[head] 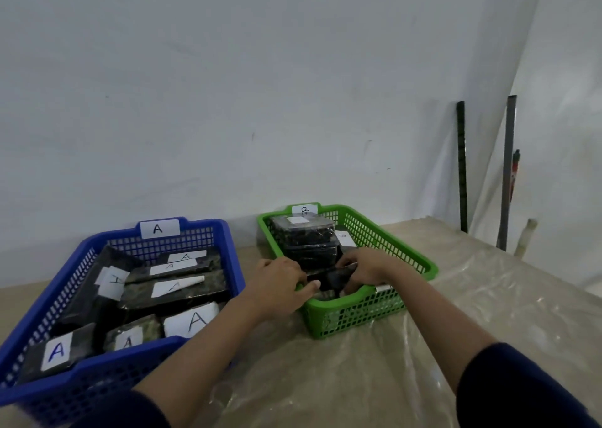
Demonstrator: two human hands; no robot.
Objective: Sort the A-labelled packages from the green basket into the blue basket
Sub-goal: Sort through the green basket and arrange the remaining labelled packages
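Inside the green basket (368, 310), at about one o'clock from me, my left hand (280, 284) and right hand (365, 273) both grip one dark package (332, 279); I cannot read its label. At nine o'clock, the blue basket (107, 375) already holds many A packages (182, 289), so I judge little remains.

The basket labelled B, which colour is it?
Green basket, clearest in the head view.

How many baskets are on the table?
2: the blue basket on the left, the green basket on the right, where both hands reach in.
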